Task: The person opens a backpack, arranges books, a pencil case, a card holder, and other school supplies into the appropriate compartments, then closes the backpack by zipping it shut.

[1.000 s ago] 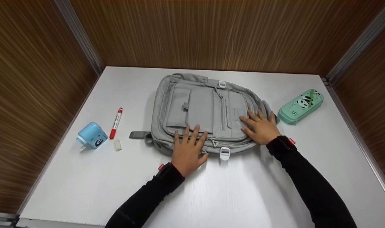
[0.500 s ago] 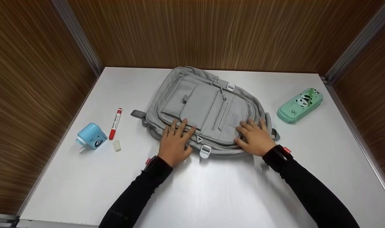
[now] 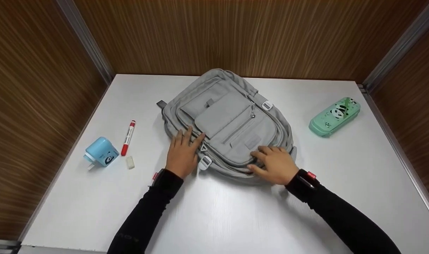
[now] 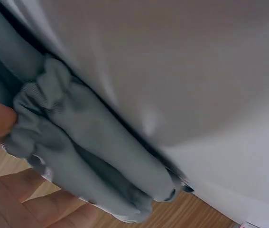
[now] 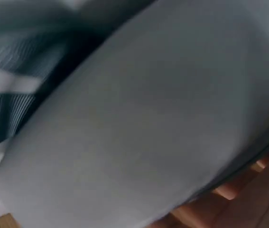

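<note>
A grey backpack [image 3: 221,116] lies on its back, turned at a slant, its front pocket, zips and white buckles facing up. My left hand [image 3: 182,153] rests with extended fingers on its near left edge, beside a white buckle [image 3: 205,162]. In the left wrist view those fingers lie along the bag's gathered side pocket [image 4: 101,128]. My right hand [image 3: 276,164] lies over the near right end of the bag, fingers slightly bent on the top face. The right wrist view shows smooth grey fabric [image 5: 134,114] filling most of the picture, with fingers behind its edge.
A blue bottle [image 3: 102,151] with a panda print lies on the left of the white table [image 3: 221,225]. Near it are a red-and-white marker [image 3: 128,138] and a small pale eraser [image 3: 130,162]. A green panda pencil case [image 3: 334,117] lies at right. Wood-grain panels [image 3: 235,38] enclose the table.
The backpack has turned clockwise on the table, its near right end swinging toward me. My left hand has moved left with it, and my right hand slightly left and nearer.
</note>
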Motion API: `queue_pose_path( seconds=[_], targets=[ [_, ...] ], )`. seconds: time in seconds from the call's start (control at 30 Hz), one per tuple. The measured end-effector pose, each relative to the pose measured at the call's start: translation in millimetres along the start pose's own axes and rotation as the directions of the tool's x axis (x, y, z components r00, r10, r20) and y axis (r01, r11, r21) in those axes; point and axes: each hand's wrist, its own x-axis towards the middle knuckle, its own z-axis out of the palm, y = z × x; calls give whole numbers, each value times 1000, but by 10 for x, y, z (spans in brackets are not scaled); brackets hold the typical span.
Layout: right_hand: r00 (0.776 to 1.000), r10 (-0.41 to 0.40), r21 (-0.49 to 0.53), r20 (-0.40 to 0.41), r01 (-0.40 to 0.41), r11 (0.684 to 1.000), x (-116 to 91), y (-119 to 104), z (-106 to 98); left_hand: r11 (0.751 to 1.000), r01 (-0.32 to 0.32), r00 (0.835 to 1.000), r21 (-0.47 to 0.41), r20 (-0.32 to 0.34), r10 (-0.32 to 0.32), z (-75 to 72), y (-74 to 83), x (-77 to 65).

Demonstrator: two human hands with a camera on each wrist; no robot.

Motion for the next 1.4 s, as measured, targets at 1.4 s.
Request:
queue_pose_path(
  seconds=[1.4],
  targets=[
    [993,109,132,-44,-102,986,83,665,58,974,-174,938,-149,275,209,-97,104,222]
  ],
)
